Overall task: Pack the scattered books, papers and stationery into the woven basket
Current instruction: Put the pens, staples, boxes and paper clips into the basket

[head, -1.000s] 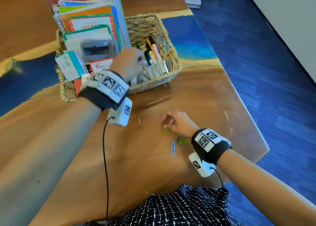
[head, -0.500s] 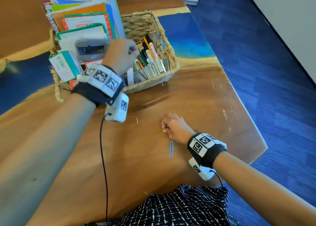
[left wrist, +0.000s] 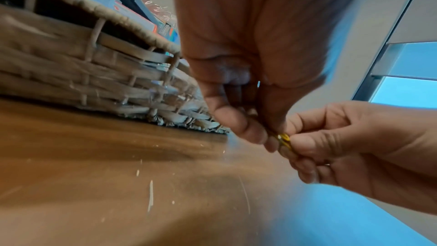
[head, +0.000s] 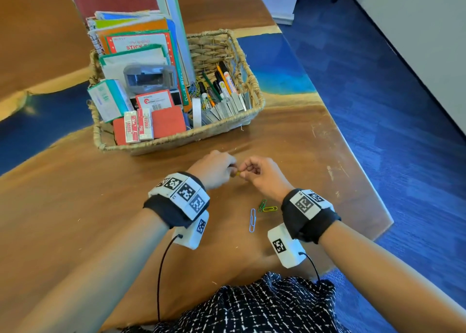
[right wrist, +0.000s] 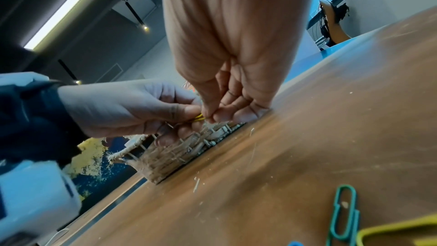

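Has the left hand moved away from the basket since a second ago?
Yes. The left hand has left the woven basket and come toward the person, now meeting the right hand at a yellow paper clip.

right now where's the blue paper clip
In the head view the blue paper clip lies flat on the wooden table, between the two wrists and nearer the right one, just left of the green paper clip and yellow paper clip.

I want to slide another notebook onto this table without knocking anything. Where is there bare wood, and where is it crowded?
Bare wood lies left of the left hand, in front of the woven basket, and right of the right hand toward the table edge. Crowded: between the wrists, where the blue, green and yellow paper clips lie. The basket is packed.
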The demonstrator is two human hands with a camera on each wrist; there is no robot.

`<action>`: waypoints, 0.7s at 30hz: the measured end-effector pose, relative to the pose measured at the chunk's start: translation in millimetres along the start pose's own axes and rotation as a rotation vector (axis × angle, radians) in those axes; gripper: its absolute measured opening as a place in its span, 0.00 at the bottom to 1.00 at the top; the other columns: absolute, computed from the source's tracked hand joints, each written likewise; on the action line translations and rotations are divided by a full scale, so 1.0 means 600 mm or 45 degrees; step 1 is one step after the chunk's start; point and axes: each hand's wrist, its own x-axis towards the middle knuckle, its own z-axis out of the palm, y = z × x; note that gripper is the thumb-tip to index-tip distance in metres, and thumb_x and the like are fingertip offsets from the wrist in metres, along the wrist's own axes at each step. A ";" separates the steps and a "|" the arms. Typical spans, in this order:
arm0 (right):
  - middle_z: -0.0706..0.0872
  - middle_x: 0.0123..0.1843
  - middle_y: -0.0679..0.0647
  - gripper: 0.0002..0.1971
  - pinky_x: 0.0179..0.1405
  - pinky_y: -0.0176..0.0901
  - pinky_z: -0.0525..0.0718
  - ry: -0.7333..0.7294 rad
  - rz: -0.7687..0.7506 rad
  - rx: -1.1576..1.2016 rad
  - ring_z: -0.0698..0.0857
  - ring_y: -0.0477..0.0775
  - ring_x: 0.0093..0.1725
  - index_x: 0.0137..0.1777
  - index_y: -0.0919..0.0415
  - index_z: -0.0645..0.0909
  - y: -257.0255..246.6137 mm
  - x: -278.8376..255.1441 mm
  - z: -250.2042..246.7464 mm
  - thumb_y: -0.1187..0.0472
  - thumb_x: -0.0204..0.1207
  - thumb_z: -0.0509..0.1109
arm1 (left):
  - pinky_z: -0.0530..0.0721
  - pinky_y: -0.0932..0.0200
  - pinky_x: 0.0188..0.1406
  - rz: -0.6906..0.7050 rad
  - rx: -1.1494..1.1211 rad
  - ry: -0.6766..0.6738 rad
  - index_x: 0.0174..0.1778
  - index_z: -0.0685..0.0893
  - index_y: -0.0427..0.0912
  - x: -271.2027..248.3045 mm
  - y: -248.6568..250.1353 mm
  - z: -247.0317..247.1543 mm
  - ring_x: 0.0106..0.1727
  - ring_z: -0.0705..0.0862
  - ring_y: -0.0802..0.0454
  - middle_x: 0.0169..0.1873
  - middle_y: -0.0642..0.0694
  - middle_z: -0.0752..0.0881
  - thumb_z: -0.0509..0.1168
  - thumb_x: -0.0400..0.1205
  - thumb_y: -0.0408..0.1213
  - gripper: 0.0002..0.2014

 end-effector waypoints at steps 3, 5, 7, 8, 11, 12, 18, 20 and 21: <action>0.79 0.32 0.46 0.14 0.37 0.25 0.73 0.019 0.011 -0.012 0.74 0.43 0.33 0.36 0.49 0.76 -0.001 -0.001 0.003 0.70 0.73 0.71 | 0.79 0.55 0.38 -0.028 0.089 0.036 0.43 0.84 0.38 -0.002 0.001 -0.027 0.39 0.81 0.46 0.43 0.42 0.86 0.58 0.85 0.35 0.11; 0.81 0.38 0.49 0.06 0.38 0.22 0.73 -0.015 0.027 -0.084 0.76 0.41 0.33 0.42 0.56 0.80 0.003 -0.003 -0.002 0.68 0.73 0.72 | 0.74 0.62 0.32 -0.064 0.073 0.125 0.46 0.83 0.33 0.005 -0.004 -0.068 0.33 0.80 0.52 0.38 0.43 0.85 0.56 0.86 0.34 0.12; 0.80 0.42 0.49 0.07 0.37 0.18 0.72 -0.086 0.040 -0.215 0.74 0.36 0.34 0.50 0.64 0.81 0.012 -0.007 -0.007 0.66 0.73 0.73 | 0.79 0.59 0.33 -0.138 0.043 0.311 0.45 0.82 0.32 0.016 -0.016 -0.122 0.31 0.78 0.52 0.35 0.43 0.82 0.55 0.86 0.33 0.12; 0.79 0.43 0.49 0.09 0.36 0.19 0.71 -0.120 0.051 -0.263 0.74 0.37 0.36 0.51 0.66 0.81 0.017 -0.008 -0.009 0.65 0.72 0.73 | 0.82 0.53 0.38 -0.179 0.043 0.430 0.44 0.81 0.31 0.023 -0.025 -0.151 0.34 0.80 0.48 0.38 0.41 0.83 0.55 0.86 0.33 0.12; 0.77 0.47 0.49 0.09 0.43 0.29 0.69 -0.145 0.071 -0.337 0.75 0.46 0.44 0.51 0.65 0.82 0.031 -0.012 -0.014 0.65 0.72 0.74 | 0.83 0.45 0.48 -0.330 0.035 0.650 0.42 0.82 0.32 0.049 -0.056 -0.222 0.47 0.83 0.36 0.46 0.34 0.83 0.57 0.85 0.35 0.13; 0.77 0.48 0.49 0.09 0.45 0.30 0.69 -0.145 0.084 -0.353 0.75 0.47 0.46 0.51 0.64 0.82 0.035 -0.013 -0.015 0.65 0.72 0.73 | 0.83 0.42 0.51 -0.373 0.043 0.670 0.43 0.82 0.33 0.058 -0.063 -0.237 0.50 0.83 0.33 0.48 0.32 0.83 0.57 0.85 0.36 0.13; 0.76 0.46 0.51 0.09 0.38 0.15 0.69 -0.106 0.076 -0.365 0.72 0.36 0.36 0.52 0.69 0.82 0.039 -0.014 -0.032 0.68 0.72 0.72 | 0.81 0.43 0.50 -0.285 0.077 0.638 0.58 0.82 0.35 0.069 -0.042 -0.223 0.55 0.81 0.34 0.53 0.32 0.84 0.56 0.85 0.35 0.13; 0.75 0.45 0.50 0.10 0.38 0.15 0.69 -0.096 0.100 -0.369 0.70 0.35 0.35 0.53 0.69 0.82 0.044 -0.016 -0.040 0.69 0.73 0.72 | 0.82 0.46 0.48 -0.117 0.031 0.589 0.53 0.83 0.34 0.054 -0.018 -0.194 0.50 0.82 0.38 0.49 0.35 0.86 0.57 0.85 0.35 0.11; 0.75 0.43 0.49 0.10 0.37 0.15 0.69 -0.091 0.115 -0.368 0.70 0.35 0.35 0.53 0.70 0.82 0.048 -0.017 -0.045 0.69 0.73 0.72 | 0.82 0.47 0.48 -0.045 0.028 0.533 0.51 0.84 0.34 0.049 -0.007 -0.176 0.48 0.82 0.41 0.47 0.36 0.86 0.58 0.85 0.35 0.11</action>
